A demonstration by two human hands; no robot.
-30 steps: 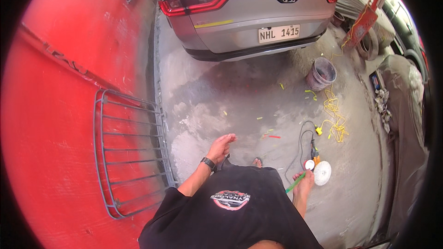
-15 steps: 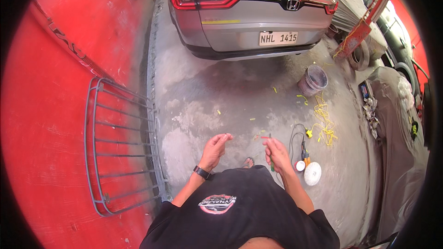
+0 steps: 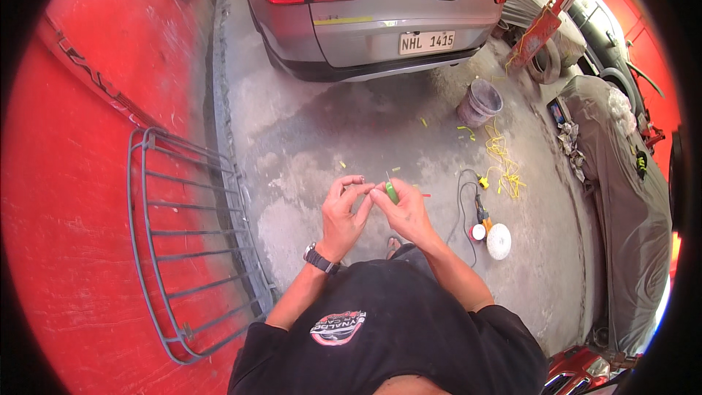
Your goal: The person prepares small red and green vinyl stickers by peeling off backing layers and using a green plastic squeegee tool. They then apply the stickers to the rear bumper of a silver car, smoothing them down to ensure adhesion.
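Observation:
My left hand [image 3: 344, 212], with a dark-strapped watch [image 3: 322, 258] on its wrist, has its fingertips pinched together against those of my right hand. Anything between them is too small to make out. My right hand [image 3: 406, 212] grips a slim green-handled tool [image 3: 392, 192], whose thin tip points away from me; its exact kind is unclear. Both hands are held in front of my black shirt [image 3: 395, 314], above the concrete floor. A small red strip [image 3: 425, 195] shows just right of my right hand.
Ahead stands a silver car [image 3: 358, 36] with yellow tape on its tailgate. To the right are a grimy bucket [image 3: 480, 102], a tangled yellow cord [image 3: 504, 168] and a polisher with a white pad [image 3: 499, 241]. A metal rack [image 3: 186, 256] leans along the red wall at left.
My hands, apart before, have come together with fingertips meeting. The green-handled tool has turned in my right hand. The whole view has shifted slightly.

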